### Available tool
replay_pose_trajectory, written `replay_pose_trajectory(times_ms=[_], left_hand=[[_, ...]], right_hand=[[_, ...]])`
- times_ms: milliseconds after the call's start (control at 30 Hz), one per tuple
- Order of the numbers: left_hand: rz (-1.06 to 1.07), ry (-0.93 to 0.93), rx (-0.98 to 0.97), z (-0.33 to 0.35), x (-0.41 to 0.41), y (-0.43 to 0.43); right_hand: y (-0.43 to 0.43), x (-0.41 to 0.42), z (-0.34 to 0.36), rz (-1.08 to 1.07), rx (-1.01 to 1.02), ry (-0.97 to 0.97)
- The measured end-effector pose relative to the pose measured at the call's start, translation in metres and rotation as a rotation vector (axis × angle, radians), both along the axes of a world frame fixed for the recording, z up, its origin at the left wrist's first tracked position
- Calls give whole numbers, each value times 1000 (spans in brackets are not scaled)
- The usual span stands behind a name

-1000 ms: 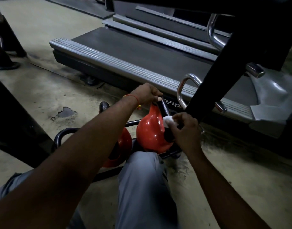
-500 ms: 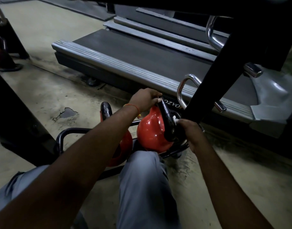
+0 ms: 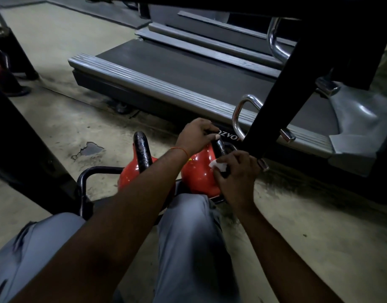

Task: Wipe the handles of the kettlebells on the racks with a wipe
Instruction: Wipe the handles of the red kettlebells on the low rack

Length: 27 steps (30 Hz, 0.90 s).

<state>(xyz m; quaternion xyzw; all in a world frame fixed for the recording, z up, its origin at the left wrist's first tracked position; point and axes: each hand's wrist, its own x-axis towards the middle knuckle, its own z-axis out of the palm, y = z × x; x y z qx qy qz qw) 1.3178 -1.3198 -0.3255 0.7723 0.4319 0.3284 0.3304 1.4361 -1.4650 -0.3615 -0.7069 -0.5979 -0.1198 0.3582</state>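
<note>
Two red kettlebells with black handles sit on a low black rack (image 3: pixel 84 182) in front of my knees. My left hand (image 3: pixel 196 134) grips the top of the right kettlebell's handle (image 3: pixel 220 146). My right hand (image 3: pixel 237 171) pinches a white wipe (image 3: pixel 217 165) and holds it against the lower part of that handle, where it meets the red body (image 3: pixel 197 173). The left kettlebell (image 3: pixel 131 174) stands free, its black handle (image 3: pixel 141 149) upright, partly hidden behind my left forearm.
A treadmill deck (image 3: pixel 177 68) runs across the floor just beyond the rack. A black slanted post (image 3: pixel 275 99) with chrome handles (image 3: pixel 238 114) rises right of my hands. Dark machine frames stand at the left. The concrete floor has a chipped patch (image 3: pixel 88 149).
My right hand has slid down the handle toward me, and the wipe now shows at its base. My left hand keeps its grip on the top. The camera has shifted slightly.
</note>
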Motion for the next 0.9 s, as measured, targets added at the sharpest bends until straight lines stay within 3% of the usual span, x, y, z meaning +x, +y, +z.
replay_pose_trajectory(times_ms=[167, 300, 367, 433, 567, 733, 900], left_hand=[[27, 8, 24, -4, 2, -2], [61, -1, 42, -8, 5, -7], [70, -23, 46, -7, 5, -10], [76, -29, 45, -6, 4, -12], [89, -15, 46, -7, 4, -15], [108, -57, -9, -10, 6, -15], [85, -9, 21, -4, 3, -17]], right_hand=[[-1, 17, 0, 86, 43, 490], [31, 20, 14, 95, -272, 1285], [43, 22, 20, 110, -429, 1461], [46, 27, 23, 125, -521, 1511], [28, 39, 18, 237, -506, 1370], [5, 29, 11, 181, -156, 1014], [16, 0, -2, 2, 55, 341]])
